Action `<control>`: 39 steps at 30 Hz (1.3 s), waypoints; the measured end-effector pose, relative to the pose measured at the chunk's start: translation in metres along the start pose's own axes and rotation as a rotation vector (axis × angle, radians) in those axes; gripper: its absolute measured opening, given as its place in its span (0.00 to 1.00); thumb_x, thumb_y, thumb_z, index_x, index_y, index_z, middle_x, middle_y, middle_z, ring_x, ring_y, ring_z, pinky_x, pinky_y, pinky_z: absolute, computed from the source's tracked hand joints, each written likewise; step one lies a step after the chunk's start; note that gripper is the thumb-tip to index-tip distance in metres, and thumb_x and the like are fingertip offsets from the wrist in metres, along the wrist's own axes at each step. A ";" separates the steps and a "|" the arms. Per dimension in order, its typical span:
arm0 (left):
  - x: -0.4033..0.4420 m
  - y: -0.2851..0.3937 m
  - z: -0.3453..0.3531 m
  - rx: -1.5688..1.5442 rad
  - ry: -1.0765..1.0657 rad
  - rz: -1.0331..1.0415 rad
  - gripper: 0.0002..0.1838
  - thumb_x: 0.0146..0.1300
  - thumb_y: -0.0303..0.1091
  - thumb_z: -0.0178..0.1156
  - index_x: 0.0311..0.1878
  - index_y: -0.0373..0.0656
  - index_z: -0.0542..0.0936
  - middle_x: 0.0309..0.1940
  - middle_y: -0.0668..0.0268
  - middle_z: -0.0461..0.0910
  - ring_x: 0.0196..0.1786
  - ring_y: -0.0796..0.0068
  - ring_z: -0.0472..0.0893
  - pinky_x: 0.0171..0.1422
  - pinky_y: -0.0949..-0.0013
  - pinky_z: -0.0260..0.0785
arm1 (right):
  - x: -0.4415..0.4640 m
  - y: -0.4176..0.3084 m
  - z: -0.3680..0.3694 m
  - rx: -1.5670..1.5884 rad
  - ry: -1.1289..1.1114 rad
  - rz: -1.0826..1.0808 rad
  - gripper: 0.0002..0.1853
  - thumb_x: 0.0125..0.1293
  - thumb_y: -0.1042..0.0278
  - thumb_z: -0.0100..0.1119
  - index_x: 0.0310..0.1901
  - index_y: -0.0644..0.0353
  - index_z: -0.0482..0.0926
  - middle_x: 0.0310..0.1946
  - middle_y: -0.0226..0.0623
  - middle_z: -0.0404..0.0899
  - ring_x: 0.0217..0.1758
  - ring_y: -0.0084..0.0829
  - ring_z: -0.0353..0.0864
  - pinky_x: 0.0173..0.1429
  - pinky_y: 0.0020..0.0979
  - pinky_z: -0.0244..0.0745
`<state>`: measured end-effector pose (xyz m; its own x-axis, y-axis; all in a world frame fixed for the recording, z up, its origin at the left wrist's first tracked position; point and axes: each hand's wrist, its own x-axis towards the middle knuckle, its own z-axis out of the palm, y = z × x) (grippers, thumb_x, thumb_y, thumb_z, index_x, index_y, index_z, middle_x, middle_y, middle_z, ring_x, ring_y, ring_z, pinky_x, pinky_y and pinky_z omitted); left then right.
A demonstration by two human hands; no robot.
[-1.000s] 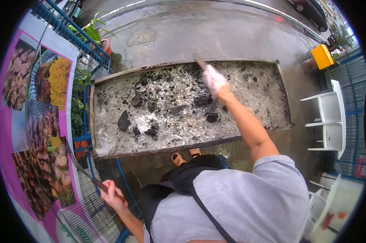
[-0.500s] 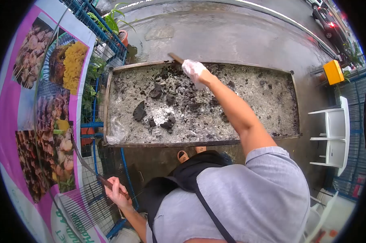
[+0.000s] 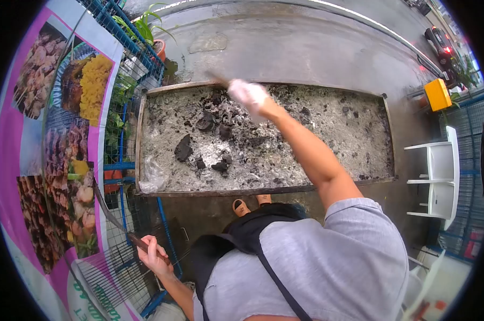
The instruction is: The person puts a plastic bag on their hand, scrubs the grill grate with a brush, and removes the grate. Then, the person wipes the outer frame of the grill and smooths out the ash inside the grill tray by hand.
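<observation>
A long metal-rimmed tray holds grey ash with several black charcoal lumps, mostly in its left half. Over its far edge, my right hand, in a clear plastic glove, is closed on a flat stick-like tool blurred by motion. My left hand, bare, is wrapped round the brown handle of a long tool with a dark curved shaft, left of the tray. A crumpled clear plastic bag lies in the tray's near left corner.
A food-photo banner and blue wire fence stand at the left, with a potted plant. To the right are stacked white chairs and a yellow box. A dark car is on the road beyond.
My right hand and its tool have moved left along the tray's far side. My left hand still grips its tool. The camera view has shifted somewhat.
</observation>
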<state>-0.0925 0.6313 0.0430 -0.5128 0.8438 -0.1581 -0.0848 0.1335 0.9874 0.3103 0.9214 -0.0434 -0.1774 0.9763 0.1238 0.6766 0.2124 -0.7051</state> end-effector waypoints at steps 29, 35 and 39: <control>-0.020 -0.011 -0.042 -0.015 0.176 -0.027 0.05 0.61 0.25 0.57 0.37 0.39 0.71 0.27 0.67 0.72 0.14 0.87 0.65 0.16 0.81 0.52 | 0.120 -0.067 0.114 -0.398 -0.317 0.166 0.11 0.56 0.74 0.56 0.42 0.59 0.78 0.43 0.43 0.82 0.40 0.44 0.84 0.45 0.36 0.83; -0.021 -0.015 -0.049 0.011 0.178 -0.024 0.04 0.62 0.25 0.57 0.37 0.38 0.72 0.25 0.68 0.70 0.14 0.86 0.63 0.16 0.81 0.52 | 0.091 -0.077 0.135 -0.083 -0.052 0.293 0.16 0.68 0.62 0.45 0.49 0.56 0.79 0.50 0.51 0.80 0.53 0.51 0.80 0.55 0.45 0.76; -0.022 -0.012 -0.051 0.032 0.188 -0.035 0.04 0.62 0.26 0.57 0.36 0.38 0.72 0.21 0.71 0.68 0.13 0.86 0.63 0.16 0.81 0.51 | 0.005 -0.048 0.037 -0.206 0.035 0.530 0.19 0.71 0.53 0.34 0.49 0.57 0.69 0.49 0.55 0.78 0.54 0.54 0.77 0.59 0.50 0.70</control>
<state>-0.1241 0.5849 0.0349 -0.6610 0.7267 -0.1870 -0.0797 0.1798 0.9805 0.2508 0.9142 -0.0347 0.2458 0.9516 -0.1847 0.7926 -0.3070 -0.5268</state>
